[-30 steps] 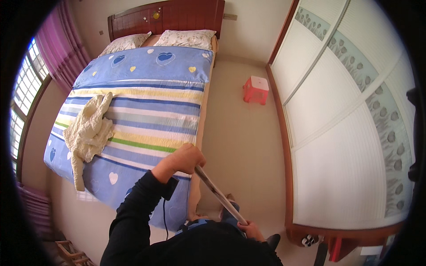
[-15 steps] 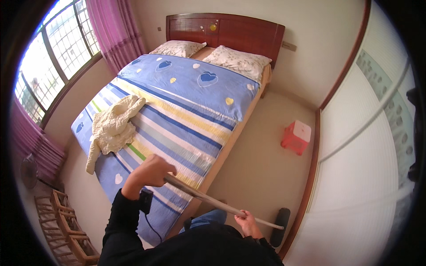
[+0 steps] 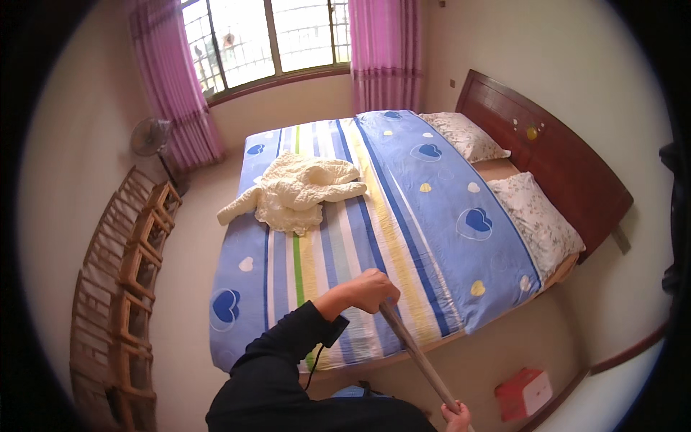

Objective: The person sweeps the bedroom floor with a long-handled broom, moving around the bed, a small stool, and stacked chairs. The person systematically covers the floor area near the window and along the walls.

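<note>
The left hand [image 3: 368, 289] is closed in a fist around the upper end of a long grey pole [image 3: 417, 356], above the near edge of the bed [image 3: 403, 216]; the right hand [image 3: 456, 417] grips the same pole lower down, fingers wrapped round it, though the frame's bottom edge cuts most of that hand off; the pole slants down to the right between them, and its lower end is out of view; a cream garment [image 3: 299, 191] lies crumpled on the striped sheet, well apart from both hands; a red stool [image 3: 523, 392] stands on the floor near the right hand; wooden chairs [image 3: 137, 266] line the left wall, blurred by the lens rim.
</note>
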Tool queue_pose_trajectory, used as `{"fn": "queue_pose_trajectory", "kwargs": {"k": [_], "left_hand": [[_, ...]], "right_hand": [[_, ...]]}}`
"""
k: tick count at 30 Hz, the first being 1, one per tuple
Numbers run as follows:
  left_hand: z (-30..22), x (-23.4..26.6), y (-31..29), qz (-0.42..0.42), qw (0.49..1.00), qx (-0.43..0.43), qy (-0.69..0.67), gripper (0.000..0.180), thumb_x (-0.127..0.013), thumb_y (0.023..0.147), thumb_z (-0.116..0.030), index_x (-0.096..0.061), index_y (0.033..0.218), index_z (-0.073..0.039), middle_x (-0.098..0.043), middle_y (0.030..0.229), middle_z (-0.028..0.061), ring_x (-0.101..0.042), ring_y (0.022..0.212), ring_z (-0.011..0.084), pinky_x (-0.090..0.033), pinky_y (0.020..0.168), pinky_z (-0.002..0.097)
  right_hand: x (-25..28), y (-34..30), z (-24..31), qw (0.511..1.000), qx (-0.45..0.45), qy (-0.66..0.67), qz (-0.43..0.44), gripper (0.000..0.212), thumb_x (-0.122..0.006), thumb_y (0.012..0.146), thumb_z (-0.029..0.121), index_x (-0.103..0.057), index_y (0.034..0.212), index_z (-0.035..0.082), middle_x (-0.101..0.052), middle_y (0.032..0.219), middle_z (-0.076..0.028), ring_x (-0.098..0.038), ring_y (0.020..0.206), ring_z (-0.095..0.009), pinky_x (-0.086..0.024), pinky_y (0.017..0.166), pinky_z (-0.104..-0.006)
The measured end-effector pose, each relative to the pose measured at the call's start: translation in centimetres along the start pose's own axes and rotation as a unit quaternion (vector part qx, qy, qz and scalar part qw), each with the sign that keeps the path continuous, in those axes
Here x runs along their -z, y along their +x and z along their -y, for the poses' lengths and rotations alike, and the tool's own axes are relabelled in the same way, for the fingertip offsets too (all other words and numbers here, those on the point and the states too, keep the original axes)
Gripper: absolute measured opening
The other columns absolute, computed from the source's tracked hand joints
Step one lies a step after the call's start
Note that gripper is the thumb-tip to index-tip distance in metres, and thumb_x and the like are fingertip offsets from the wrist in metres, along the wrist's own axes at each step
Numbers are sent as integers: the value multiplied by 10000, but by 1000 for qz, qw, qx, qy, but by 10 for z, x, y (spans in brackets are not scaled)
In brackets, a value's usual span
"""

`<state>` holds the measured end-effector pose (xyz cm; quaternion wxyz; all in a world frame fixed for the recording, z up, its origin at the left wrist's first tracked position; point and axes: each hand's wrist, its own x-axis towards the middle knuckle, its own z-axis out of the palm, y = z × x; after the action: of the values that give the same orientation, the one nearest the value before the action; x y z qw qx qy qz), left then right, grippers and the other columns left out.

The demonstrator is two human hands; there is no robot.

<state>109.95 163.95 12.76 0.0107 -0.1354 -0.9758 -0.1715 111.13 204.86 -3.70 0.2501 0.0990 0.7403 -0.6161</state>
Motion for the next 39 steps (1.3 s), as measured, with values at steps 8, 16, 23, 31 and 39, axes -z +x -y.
{"fn": "queue_pose_trajectory", "kwargs": {"k": [8, 16, 23, 31, 39], "left_hand": [[-33, -49, 66, -7, 991, 133, -9, 283, -656, 453, -129, -624, 733, -149, -575, 604, 36, -563, 593, 236, -416, 518, 325], [-97, -98, 118, -25, 962, 271, -11, 218, -644, 482, -167, -629, 698, -142, -593, 642, 61, -571, 620, 253, -438, 539, 342], [-75, -139, 220, -12, 951, 307, -37, 213, -636, 505, -164, -622, 713, -119, -593, 639, 58, -571, 616, 255, -436, 537, 337], [-55, -140, 362, -14, 963, 269, -27, 201, -627, 524, -166, -616, 724, -155, -591, 628, 39, -577, 613, 241, -434, 537, 341], [-88, -166, 429, 46, 939, 339, -40, 280, -626, 476, -139, -625, 754, -168, -592, 655, 43, -576, 666, 245, -436, 565, 346]], "right_hand": [[115, 118, 48, 990, 20, 87, 109, 146, -559, 687, 5, -469, 797, 36, -480, 715, -15, -495, 686, -101, -415, 636, -220], [203, 306, 25, 848, -293, 442, 11, 80, -425, 773, 167, -475, 776, 105, -524, 654, -17, -508, 644, -193, -373, 621, -442], [253, 427, 66, 822, -321, 470, 19, 127, -392, 818, 208, -432, 758, 104, -491, 730, -42, -483, 704, -201, -379, 639, -425], [322, 485, 126, 844, -276, 454, 73, 225, -523, 621, -117, -438, 785, 12, -472, 798, -72, -502, 738, -185, -470, 680, -394], [371, 497, 193, 956, 29, -137, 259, 121, -474, 672, 4, -449, 781, 49, -489, 729, -18, -496, 695, -163, -422, 646, -320]]}}
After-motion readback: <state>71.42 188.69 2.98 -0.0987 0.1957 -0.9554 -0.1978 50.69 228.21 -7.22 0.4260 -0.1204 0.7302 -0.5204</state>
